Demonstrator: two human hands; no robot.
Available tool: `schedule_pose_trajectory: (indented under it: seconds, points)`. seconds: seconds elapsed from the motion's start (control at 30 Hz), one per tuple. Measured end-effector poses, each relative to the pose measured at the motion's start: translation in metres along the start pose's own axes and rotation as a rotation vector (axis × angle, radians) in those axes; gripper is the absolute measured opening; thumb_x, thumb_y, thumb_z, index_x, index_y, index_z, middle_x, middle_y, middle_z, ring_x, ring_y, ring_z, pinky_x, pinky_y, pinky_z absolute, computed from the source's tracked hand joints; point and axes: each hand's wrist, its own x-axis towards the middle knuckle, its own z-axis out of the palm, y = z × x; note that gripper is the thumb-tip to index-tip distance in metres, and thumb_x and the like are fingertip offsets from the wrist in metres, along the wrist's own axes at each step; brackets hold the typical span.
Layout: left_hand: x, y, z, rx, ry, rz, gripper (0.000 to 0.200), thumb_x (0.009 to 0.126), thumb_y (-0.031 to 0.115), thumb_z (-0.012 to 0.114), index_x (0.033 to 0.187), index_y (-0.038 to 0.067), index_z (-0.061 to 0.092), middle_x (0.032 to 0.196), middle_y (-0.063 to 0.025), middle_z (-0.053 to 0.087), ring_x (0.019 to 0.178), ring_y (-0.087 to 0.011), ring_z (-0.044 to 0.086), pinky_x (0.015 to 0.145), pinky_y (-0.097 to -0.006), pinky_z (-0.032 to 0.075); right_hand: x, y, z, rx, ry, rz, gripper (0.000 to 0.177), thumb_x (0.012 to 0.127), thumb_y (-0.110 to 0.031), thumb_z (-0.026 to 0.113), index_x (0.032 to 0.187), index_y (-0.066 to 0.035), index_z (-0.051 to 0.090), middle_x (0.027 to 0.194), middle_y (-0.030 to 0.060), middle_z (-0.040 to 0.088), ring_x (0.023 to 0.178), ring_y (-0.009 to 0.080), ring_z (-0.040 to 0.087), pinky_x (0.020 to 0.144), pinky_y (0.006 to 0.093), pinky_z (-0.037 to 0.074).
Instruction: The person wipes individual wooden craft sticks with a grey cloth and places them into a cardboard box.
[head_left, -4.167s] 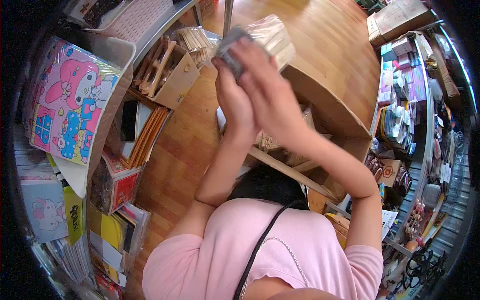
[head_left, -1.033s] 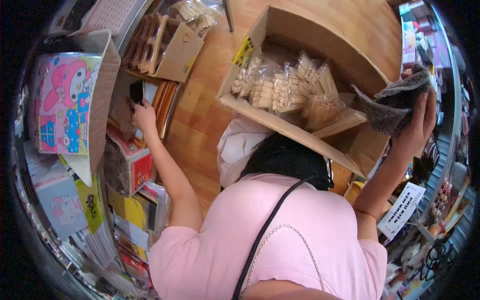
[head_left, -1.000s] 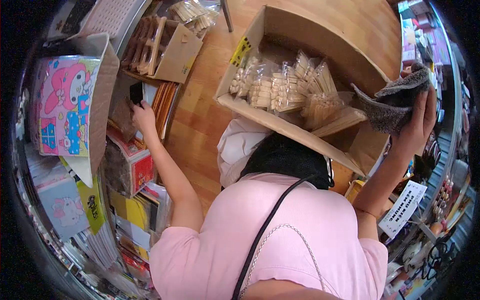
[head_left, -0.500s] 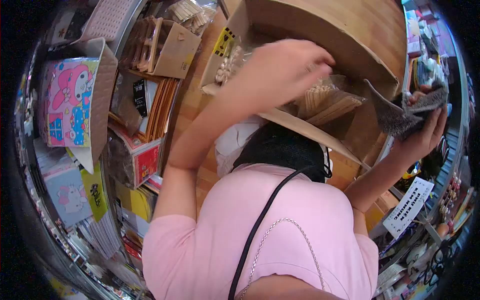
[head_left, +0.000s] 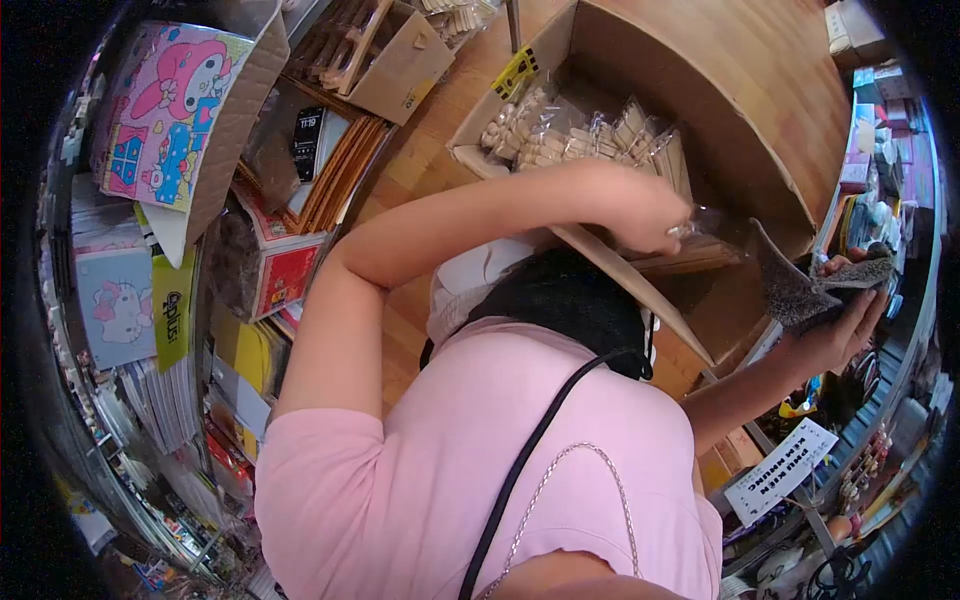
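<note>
My left hand [head_left: 648, 210] reaches across into a large open cardboard box [head_left: 740, 80]. Its fingers are closed on the edge of a clear plastic bag [head_left: 705, 250] that holds flat wooden sticks. Farther back in the same box lie several clear bags of pale wooden pieces [head_left: 570, 140], some with rounded ends. My right hand [head_left: 850, 325] grips a dark grey cloth [head_left: 800, 295] beside the box's right end. The cloth is folded over and partly hides the fingers.
To the left, a phone [head_left: 308, 145] lies on stacked brown-edged boards near a smaller cardboard box [head_left: 405, 70]. A carton with a cartoon-print pad [head_left: 165, 120] stands at far left. Packed shelves run along the right, with a white printed sign [head_left: 780, 470] below my right arm.
My left hand has come down and right, closing on the plastic bag in the box. The view has shifted, showing more bags; my right hand still holds the cloth.
</note>
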Motion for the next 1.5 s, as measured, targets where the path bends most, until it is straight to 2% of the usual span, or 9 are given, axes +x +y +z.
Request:
schedule_pose_trajectory:
  seconds: [0.2,0.43,0.8,0.97,1.03,1.13,1.2,1.27,1.5]
  points:
    - [-0.005,-0.013,0.002,-0.196,-0.044,0.061,0.05,0.073,0.019,0.066,0.113,-0.002,0.047,0.095,-0.0235,0.059,0.09,-0.0365,0.057,0.076,-0.0409,0.046,-0.006,0.004,0.002,-0.015,0.082,0.028,0.034,0.092,-0.013,0.04,0.121,0.006,0.038,0.11,0.0244,0.051,0.079,0.0256,0.053,0.075,0.0369,0.046]
    - [-0.014,-0.012,0.014,-0.036,-0.003,0.085,0.049,0.07,0.009,0.061,0.116,-0.001,0.046,0.096,-0.0245,0.058,0.089,-0.0378,0.057,0.076,-0.0436,0.046,-0.004,0.007,-0.001,-0.03,-0.003,0.018,0.031,0.093,-0.016,0.041,0.117,0.004,0.042,0.107,0.0202,0.054,0.079,0.0222,0.055,0.07,0.033,0.048]
    - [-0.038,-0.002,-0.006,-0.068,0.567,0.065,0.022,0.079,0.013,0.057,0.098,0.004,0.057,0.075,-0.022,0.06,0.077,-0.0378,0.059,0.07,-0.0424,0.048,-0.009,0.015,0.005,0.017,-0.006,0.076,0.031,0.092,-0.015,0.043,0.117,0.003,0.042,0.105,0.016,0.055,0.078,0.0199,0.054,0.068,0.0323,0.048]
    - [-0.103,0.01,-0.055,-0.058,0.896,0.101,0.032,0.079,0.017,0.064,0.107,0.004,0.056,0.094,-0.0137,0.064,0.085,-0.0207,0.062,0.074,-0.0315,0.049,-0.016,0.014,0.017,-0.082,0.015,0.123,0.031,0.094,-0.017,0.039,0.116,0.003,0.047,0.101,0.0152,0.058,0.081,0.017,0.055,0.069,0.0289,0.047]
    - [-0.122,0.021,-0.068,-0.753,0.98,0.017,0.033,0.088,0.008,0.05,0.121,0.009,0.051,0.114,-0.0196,0.056,0.097,-0.0298,0.057,0.084,-0.0352,0.046,-0.016,0.018,0.016,-0.097,-0.021,0.113,0.03,0.094,-0.017,0.039,0.116,0.003,0.048,0.1,0.0144,0.058,0.081,0.0163,0.055,0.07,0.0286,0.047]
    - [-0.106,-0.019,-0.046,-0.762,0.959,0.034,0.039,0.078,0.015,0.067,0.111,-0.002,0.054,0.104,-0.0089,0.06,0.091,-0.0149,0.059,0.076,-0.0274,0.049,-0.017,0.017,0.021,-0.11,-0.04,0.099,0.029,0.094,-0.015,0.04,0.115,0.003,0.05,0.1,0.0127,0.059,0.083,0.0152,0.055,0.072,0.0272,0.046]
    - [-0.109,-0.014,-0.042,-0.797,0.882,0.227,0.038,0.08,0.016,0.066,0.109,-0.005,0.053,0.105,-0.0083,0.059,0.09,-0.0159,0.059,0.077,-0.0263,0.049,-0.015,0.018,0.018,-0.044,-0.051,0.127,0.028,0.094,-0.013,0.04,0.116,0.002,0.049,0.102,0.0131,0.059,0.085,0.0154,0.055,0.075,0.0276,0.046]
    - [-0.116,-0.004,-0.04,-1.237,0.9,0.259,0.037,0.079,0.013,0.065,0.111,-0.002,0.054,0.102,-0.0071,0.06,0.088,-0.0127,0.06,0.076,-0.0233,0.049,-0.016,0.021,0.024,-0.188,0.121,0.067,0.029,0.094,-0.013,0.04,0.116,0.002,0.049,0.102,0.0128,0.059,0.086,0.0155,0.055,0.075,0.0279,0.046]
    - [-0.107,-0.037,-0.033,-1.025,0.97,0.085,0.039,0.075,0.014,0.07,0.108,-0.003,0.057,0.091,-0.0052,0.062,0.076,-0.0074,0.059,0.065,-0.0184,0.049,-0.015,0.02,0.02,-0.126,-0.054,0.115,0.031,0.094,-0.017,0.039,0.116,0.002,0.049,0.101,0.0123,0.06,0.084,0.0153,0.055,0.071,0.0275,0.048]
